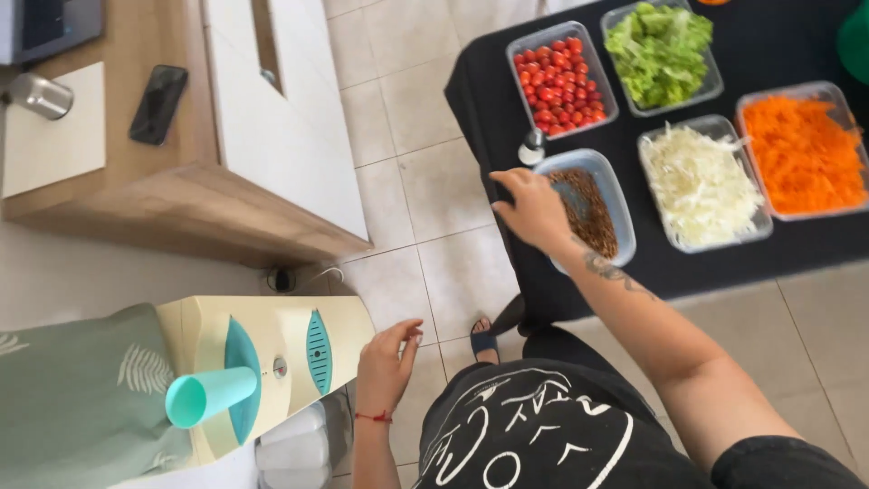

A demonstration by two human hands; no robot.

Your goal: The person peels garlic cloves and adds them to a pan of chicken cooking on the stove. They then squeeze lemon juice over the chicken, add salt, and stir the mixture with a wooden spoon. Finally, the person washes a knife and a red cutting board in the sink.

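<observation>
**Head view: right hand at grain tub, left hand free**

Right hand [534,210] rests on rim of clear plastic tub of brown grains [593,210] on black-covered table [797,249]. Left hand [387,364] hangs loosely curled, holding nothing, just beside cream water dispenser [272,358]. Neighbouring tubs: cherry tomatoes [561,80], shredded white cabbage [701,184].

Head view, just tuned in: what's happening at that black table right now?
A person stands at the black table. Their right hand reaches into a clear tub of brown grains, fingers at its near edge. The left hand hangs free beside a cream dispenser. Other tubs hold cherry tomatoes, lettuce, shredded cabbage and grated carrot.
</observation>
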